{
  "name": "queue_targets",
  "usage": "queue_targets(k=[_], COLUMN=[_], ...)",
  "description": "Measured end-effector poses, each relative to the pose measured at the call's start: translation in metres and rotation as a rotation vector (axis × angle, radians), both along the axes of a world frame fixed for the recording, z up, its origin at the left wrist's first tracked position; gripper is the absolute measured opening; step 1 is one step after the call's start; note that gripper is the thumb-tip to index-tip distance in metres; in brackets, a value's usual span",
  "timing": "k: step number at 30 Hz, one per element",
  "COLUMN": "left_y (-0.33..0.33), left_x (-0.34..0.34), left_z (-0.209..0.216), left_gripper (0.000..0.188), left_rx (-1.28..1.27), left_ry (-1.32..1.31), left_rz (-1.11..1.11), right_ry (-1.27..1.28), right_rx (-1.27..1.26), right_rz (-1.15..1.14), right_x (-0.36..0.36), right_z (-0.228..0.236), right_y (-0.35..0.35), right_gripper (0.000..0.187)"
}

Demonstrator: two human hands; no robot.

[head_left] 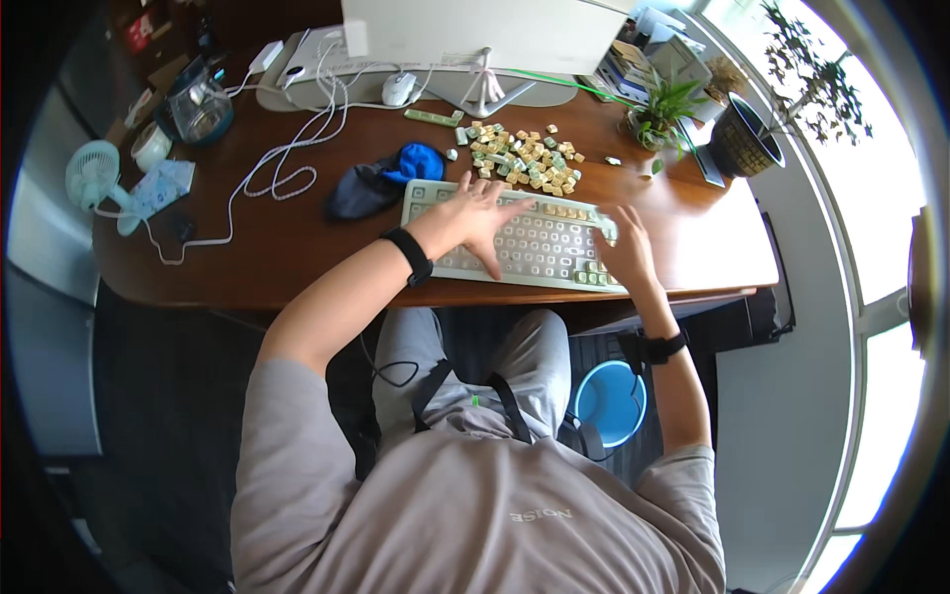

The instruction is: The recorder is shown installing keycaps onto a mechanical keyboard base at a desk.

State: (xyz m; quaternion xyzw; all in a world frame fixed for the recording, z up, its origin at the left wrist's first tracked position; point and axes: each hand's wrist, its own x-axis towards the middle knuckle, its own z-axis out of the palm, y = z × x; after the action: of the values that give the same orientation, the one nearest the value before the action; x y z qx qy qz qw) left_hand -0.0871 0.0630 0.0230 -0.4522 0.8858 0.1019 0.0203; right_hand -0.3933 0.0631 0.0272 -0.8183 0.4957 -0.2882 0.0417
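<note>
A pale keyboard [539,243] lies near the desk's front edge. Many of its switches are bare, with keycaps along the top row and at its right end. My left hand [465,220] rests over the left part, fingers spread, thumb toward the near edge; it covers the keys below. My right hand [625,249] is at the keyboard's upper right corner, fingers bent in toward the thumb around pale green keys; whatever is between the fingertips is too small to make out. Beyond the keyboard lies a pile of loose yellow and green keycaps [529,158].
Left of the keyboard sits a blue and grey cloth [386,180]. A white cable [282,163] loops across the desk near a small fan [96,173]. A monitor [485,35], mouse [399,88] and potted plants [661,114] stand behind. A blue bin [611,401] is below.
</note>
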Motion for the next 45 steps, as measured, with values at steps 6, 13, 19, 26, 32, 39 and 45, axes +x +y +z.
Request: queue_targets(k=[6, 13, 19, 26, 32, 39, 45], left_y=[-0.027, -0.039, -0.027, -0.014, 0.0, 0.003, -0.005], left_x=[-0.002, -0.012, -0.01, -0.035, -0.085, -0.114, -0.106], left_z=[0.012, 0.024, 0.03, 0.033, 0.008, -0.015, -0.029], left_gripper=[0.132, 0.127, 0.131, 0.11, 0.094, 0.092, 0.091], left_rx=[0.076, 0.132, -0.035, 0.005, 0.209, 0.256, 0.349], left_ry=[0.007, -0.095, -0.102, -0.023, 0.019, 0.17, 0.226], left_rz=[0.042, 0.024, 0.053, 0.114, 0.106, 0.157, 0.098], right_ry=[-0.073, -0.261, -0.473, -0.762, -0.64, -0.482, -0.325], right_rx=[0.466, 0.476, 0.693, 0.62, 0.548, 0.516, 0.364], right_rz=[-0.486, -0.387, -0.213, -0.19, -0.191, -0.357, -0.316], right_x=[-0.072, -0.082, -0.093, -0.109, -0.15, -0.161, -0.152], right_z=[-0.027, -0.047, -0.036, -0.04, -0.044, -0.06, -0.075], right_y=[0.033, 0.028, 0.008, -0.019, -0.059, -0.096, -0.108], right_gripper=[0.048, 0.048, 0.036, 0.037, 0.037, 0.037, 0.034])
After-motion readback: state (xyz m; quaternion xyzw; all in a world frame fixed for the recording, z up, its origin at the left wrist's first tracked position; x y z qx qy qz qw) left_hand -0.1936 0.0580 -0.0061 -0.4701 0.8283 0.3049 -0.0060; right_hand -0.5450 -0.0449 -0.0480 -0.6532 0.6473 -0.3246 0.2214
